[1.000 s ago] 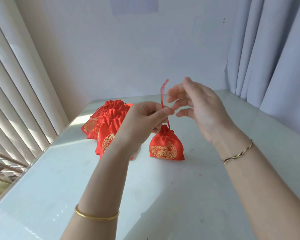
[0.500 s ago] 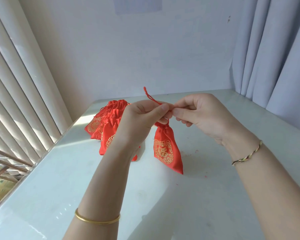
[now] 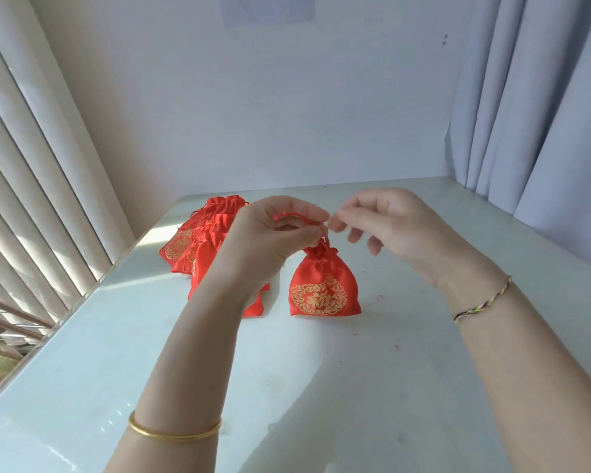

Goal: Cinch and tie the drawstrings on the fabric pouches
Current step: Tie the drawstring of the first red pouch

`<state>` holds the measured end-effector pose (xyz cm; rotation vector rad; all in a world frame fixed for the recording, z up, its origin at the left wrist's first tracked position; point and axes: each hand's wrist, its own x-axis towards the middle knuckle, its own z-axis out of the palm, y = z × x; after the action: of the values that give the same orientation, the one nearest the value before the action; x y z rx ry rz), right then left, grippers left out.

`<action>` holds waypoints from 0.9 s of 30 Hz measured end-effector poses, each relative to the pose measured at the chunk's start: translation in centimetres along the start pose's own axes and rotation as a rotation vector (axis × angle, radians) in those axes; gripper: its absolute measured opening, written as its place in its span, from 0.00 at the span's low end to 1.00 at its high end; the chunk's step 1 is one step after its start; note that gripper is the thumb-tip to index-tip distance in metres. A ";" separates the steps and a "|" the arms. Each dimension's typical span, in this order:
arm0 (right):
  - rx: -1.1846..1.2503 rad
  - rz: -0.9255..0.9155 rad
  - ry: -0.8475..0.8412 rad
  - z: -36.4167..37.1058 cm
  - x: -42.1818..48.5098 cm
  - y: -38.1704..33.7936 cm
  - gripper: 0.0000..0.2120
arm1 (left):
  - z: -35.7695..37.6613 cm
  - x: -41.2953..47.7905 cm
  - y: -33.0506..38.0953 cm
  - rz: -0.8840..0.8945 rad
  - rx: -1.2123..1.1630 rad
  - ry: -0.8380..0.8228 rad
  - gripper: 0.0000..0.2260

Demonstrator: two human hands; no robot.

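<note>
Around the standing pouch (image 3: 323, 288), the pale desk (image 3: 423, 387) stretches wide toward the camera and to the pouch's right. Desk's left edge meets the blinds (image 3: 31, 199) well left of the pouch, far edge meets the wall behind it.

Pile of pouches (image 3: 188, 244) lies just behind-left of the pouch, partly hidden by the left forearm.

Pouch upright, neck gathered, gold emblem facing camera.

Left hand (image 3: 270, 240) above-left of the pouch, thumb and forefinger pinching the drawstring (image 3: 287, 216), which loops down to the neck.

Right hand (image 3: 400, 227) above-right, fingers loose, spread, blurred.
</note>
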<state>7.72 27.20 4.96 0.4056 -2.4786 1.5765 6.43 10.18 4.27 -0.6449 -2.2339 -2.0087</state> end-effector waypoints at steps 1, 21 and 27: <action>0.021 -0.022 0.043 0.2 0.3 0.2 0.08 | 0.0 0.0 0.1 0.030 0.049 -0.008 0.09; 0.585 0.136 -0.197 2.0 1.2 2.5 0.06 | 1.9 0.2 -1.9 0.314 0.271 0.269 0.15; 0.644 0.226 -0.118 2.3 1.6 2.3 0.14 | 2.0 0.4 -2.3 0.306 0.282 0.272 0.14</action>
<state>5.48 25.78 2.46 0.3093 -2.0885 2.5045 5.72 12.06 1.95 -0.5976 -2.0564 -1.5028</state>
